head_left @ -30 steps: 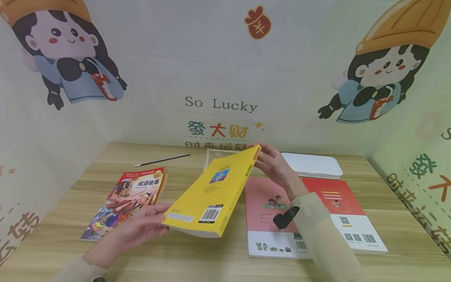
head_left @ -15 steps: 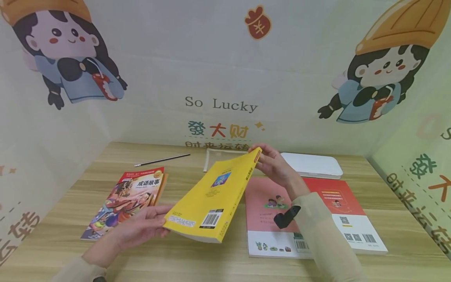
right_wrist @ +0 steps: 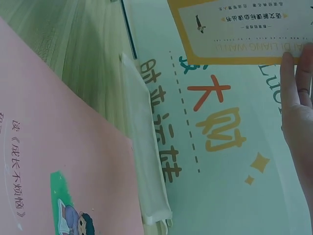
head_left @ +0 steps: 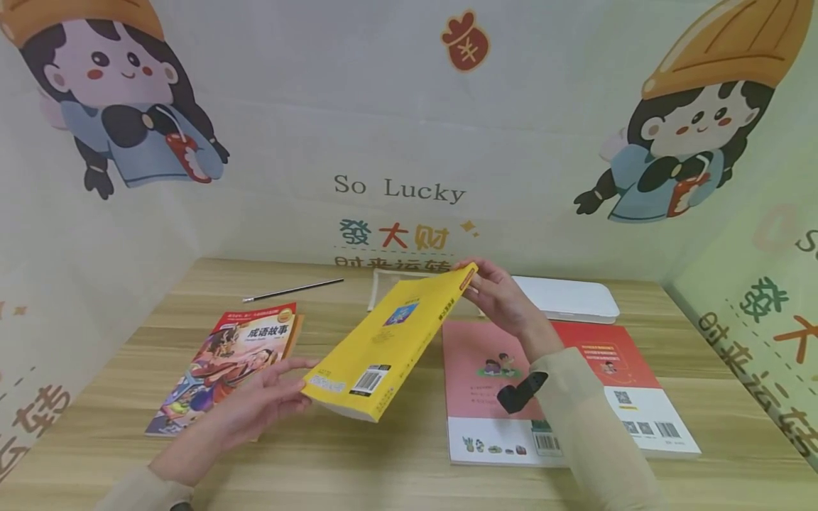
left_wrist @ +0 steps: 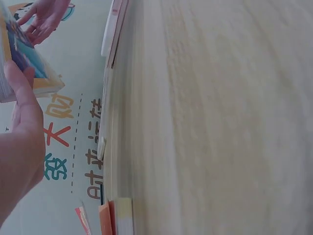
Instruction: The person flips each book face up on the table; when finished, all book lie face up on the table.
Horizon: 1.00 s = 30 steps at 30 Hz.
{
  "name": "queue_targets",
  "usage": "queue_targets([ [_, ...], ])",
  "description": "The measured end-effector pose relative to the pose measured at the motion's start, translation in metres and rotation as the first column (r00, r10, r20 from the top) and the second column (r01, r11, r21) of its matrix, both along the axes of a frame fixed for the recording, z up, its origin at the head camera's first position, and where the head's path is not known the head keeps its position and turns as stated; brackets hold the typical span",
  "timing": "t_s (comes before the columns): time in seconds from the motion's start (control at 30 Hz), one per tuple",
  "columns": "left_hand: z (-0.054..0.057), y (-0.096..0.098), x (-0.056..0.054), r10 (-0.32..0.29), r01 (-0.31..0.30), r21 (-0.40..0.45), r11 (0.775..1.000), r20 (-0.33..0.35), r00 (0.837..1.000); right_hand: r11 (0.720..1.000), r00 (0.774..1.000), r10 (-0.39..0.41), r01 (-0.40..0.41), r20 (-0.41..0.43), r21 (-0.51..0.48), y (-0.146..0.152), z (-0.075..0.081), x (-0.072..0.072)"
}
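A yellow paperback book [head_left: 377,333] is held tilted above the table, back cover with its barcode toward the head camera. My left hand [head_left: 258,404] pinches its near left corner. At the far upper corner, by the spine, my right hand [head_left: 501,298] grips it; some of those fingers are hidden behind the book. The left wrist view shows the left hand [left_wrist: 24,122] with its fingers at the edge of the book [left_wrist: 36,71]. From the right wrist, the right hand [right_wrist: 298,107] holds the book [right_wrist: 230,36] by an edge, its cover lettering visible.
Left lies a colourful storybook [head_left: 236,355] over another book. A pink book [head_left: 473,362] and a red-and-white book [head_left: 629,355] lie to the right. Behind are a pencil [head_left: 294,289], a white case [head_left: 569,299] and a pale pouch [head_left: 383,284], partly hidden. A printed cloth [head_left: 287,142] surrounds the table.
The near end of the yellow book first dips slightly, then rises and swings a little to the left. Both hands keep hold of it. The other books stay put.
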<state>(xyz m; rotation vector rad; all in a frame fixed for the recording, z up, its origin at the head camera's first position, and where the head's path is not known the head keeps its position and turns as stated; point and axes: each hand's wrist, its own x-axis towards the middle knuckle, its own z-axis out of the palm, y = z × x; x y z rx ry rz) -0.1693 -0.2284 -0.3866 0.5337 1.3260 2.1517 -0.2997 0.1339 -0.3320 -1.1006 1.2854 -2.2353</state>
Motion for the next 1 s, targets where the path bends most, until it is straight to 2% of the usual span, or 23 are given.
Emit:
queue_targets([
  [0.1,0.000,0.000,0.000,0.085,-0.086,-0.054,0.995,-0.023,0.996,1.000,1.000,-0.010,0.010,-0.002,0.000,0.000,0.000,-0.001],
  [0.23,0.002,0.002,0.002,0.139,-0.146,-0.116,0.983,-0.066,0.988,0.998,0.998,-0.058,0.058,0.010,0.006,-0.001,0.000,0.000],
  [0.33,0.004,0.005,0.004,0.141,-0.156,-0.149,0.977,-0.103,0.985,0.992,0.991,-0.128,0.128,0.029,0.020,-0.003,0.001,0.002],
  [0.53,0.007,0.012,0.007,0.070,-0.129,-0.252,0.959,-0.230,0.971,0.957,0.954,-0.289,0.285,0.084,0.058,-0.007,0.001,0.003],
  [0.63,0.009,0.015,0.008,0.077,-0.162,-0.317,0.935,-0.265,0.961,0.930,0.928,-0.360,0.351,0.091,0.107,-0.008,0.001,0.003],
  [0.77,0.011,0.019,0.010,0.143,-0.236,-0.389,0.891,-0.253,0.957,0.882,0.893,-0.444,0.420,0.076,0.212,-0.009,0.002,0.003],
  [0.83,0.011,0.019,0.010,0.172,-0.265,-0.420,0.868,-0.247,0.954,0.865,0.883,-0.465,0.435,0.073,0.249,-0.010,0.001,0.002],
  [1.0,0.012,0.017,0.009,0.222,-0.330,-0.493,0.805,-0.266,0.938,0.852,0.868,-0.485,0.440,0.109,0.285,-0.012,-0.002,0.002],
])
